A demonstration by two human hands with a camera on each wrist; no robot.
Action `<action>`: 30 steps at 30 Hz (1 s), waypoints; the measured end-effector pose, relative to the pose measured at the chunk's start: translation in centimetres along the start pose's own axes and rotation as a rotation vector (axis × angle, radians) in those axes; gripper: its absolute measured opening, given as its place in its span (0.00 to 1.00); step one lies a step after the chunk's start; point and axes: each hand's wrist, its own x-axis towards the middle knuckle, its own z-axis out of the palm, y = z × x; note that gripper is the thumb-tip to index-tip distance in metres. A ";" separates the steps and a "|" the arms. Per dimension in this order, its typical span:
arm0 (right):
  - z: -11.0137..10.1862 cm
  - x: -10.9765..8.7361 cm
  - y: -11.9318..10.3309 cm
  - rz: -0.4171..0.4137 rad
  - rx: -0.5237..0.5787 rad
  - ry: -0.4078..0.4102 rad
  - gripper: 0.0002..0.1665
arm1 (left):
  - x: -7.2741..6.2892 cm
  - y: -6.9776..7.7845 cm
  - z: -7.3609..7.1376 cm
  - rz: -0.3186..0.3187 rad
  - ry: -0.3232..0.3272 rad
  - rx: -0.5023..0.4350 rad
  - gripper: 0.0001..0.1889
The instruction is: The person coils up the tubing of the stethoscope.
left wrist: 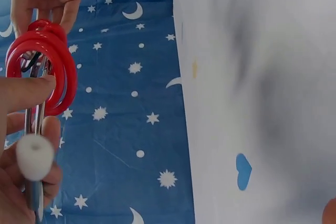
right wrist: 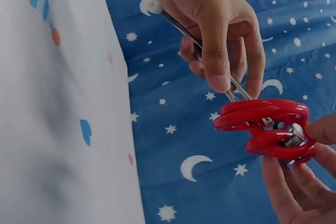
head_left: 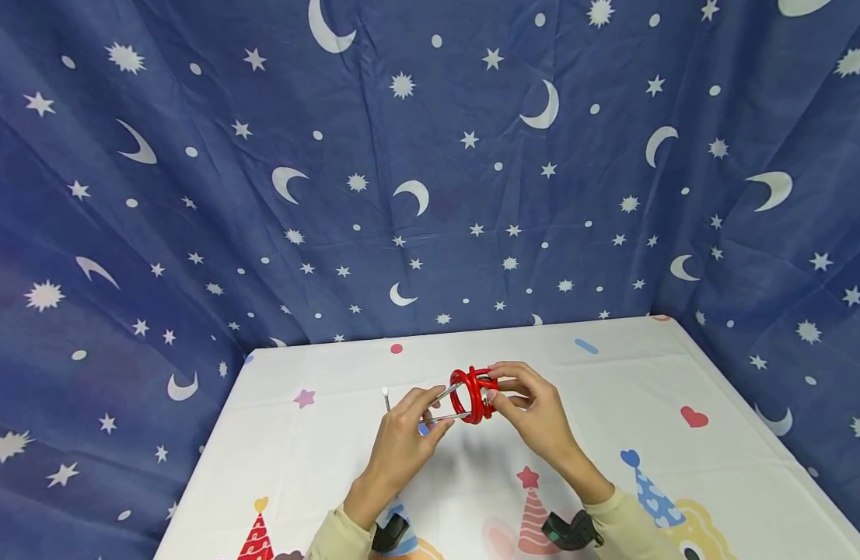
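Note:
A stethoscope with red tubing [head_left: 476, 397] wound into a coil is held in the air above the table. My left hand [head_left: 399, 439] pinches its metal ear tubes [right wrist: 184, 31] between thumb and fingers. One white ear tip [left wrist: 35, 157] sticks out past that hand. My right hand [head_left: 538, 412] grips the far side of the coil, thumb below and fingers above in the head view. A silver chestpiece [right wrist: 297, 132] shows inside the red loops, beside the right fingers. The left thumb lies over the ear tubes in the left wrist view, partly hiding them.
Below the hands is a table with a white cloth [head_left: 346, 451] printed with party hats, hearts and stars. A blue curtain [head_left: 430, 194] with moons and stars hangs behind the table and along its sides. Dark wrist-worn devices [head_left: 572, 531] sit at both sleeves.

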 end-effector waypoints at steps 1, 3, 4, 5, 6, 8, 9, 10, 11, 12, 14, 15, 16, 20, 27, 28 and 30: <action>0.0 0.1 0.2 0.013 0.018 0.001 0.16 | 0.1 -0.2 0.0 -0.002 -0.005 0.008 0.25; 0.2 0.3 1.4 0.051 0.074 -0.001 0.15 | 0.3 -0.6 0.1 -0.012 -0.017 0.015 0.24; 0.3 0.4 1.6 0.080 0.093 0.000 0.15 | 0.4 -0.8 0.2 -0.018 -0.026 0.016 0.23; 0.3 0.5 1.8 0.107 0.109 0.002 0.15 | 0.5 -1.1 0.3 -0.026 -0.036 0.018 0.23; 0.4 0.6 1.9 0.137 0.118 0.005 0.15 | 0.7 -1.3 0.4 -0.037 -0.049 0.015 0.22; 0.5 0.8 2.2 0.205 0.129 0.009 0.16 | 0.9 -1.7 0.7 -0.071 -0.081 -0.005 0.22; 0.6 1.0 2.4 0.236 0.134 0.013 0.16 | 1.0 -2.0 0.8 -0.092 -0.098 -0.022 0.22; 0.7 1.2 2.6 0.262 0.134 0.017 0.16 | 1.1 -2.2 0.9 -0.113 -0.116 -0.041 0.22; 0.8 1.3 2.8 0.288 0.136 0.017 0.17 | 1.3 -2.4 0.9 -0.134 -0.132 -0.059 0.22; 0.9 1.5 3.0 0.310 0.140 0.017 0.17 | 1.4 -2.7 1.0 -0.153 -0.147 -0.075 0.22; 1.2 1.9 3.5 0.351 0.153 0.018 0.17 | 1.5 -3.2 1.1 -0.186 -0.172 -0.102 0.22; 1.3 2.1 3.7 0.370 0.160 0.020 0.17 | 1.6 -3.5 1.2 -0.195 -0.183 -0.110 0.22; 1.4 2.3 4.0 0.385 0.170 0.023 0.17 | 1.8 -3.7 1.3 -0.199 -0.193 -0.113 0.22; 1.9 3.1 5.3 0.435 0.211 0.032 0.16 | 2.1 -5.0 2.0 -0.228 -0.225 -0.134 0.21; 2.9 4.0 7.9 0.519 0.210 0.037 0.15 | 2.0 -7.4 3.4 -0.339 -0.262 -0.247 0.21; 3.0 4.1 8.2 0.526 0.205 0.039 0.15 | 2.0 -7.7 3.6 -0.351 -0.266 -0.254 0.21; 3.2 4.3 8.8 0.540 0.205 0.044 0.16 | 1.9 -8.1 3.9 -0.359 -0.271 -0.246 0.21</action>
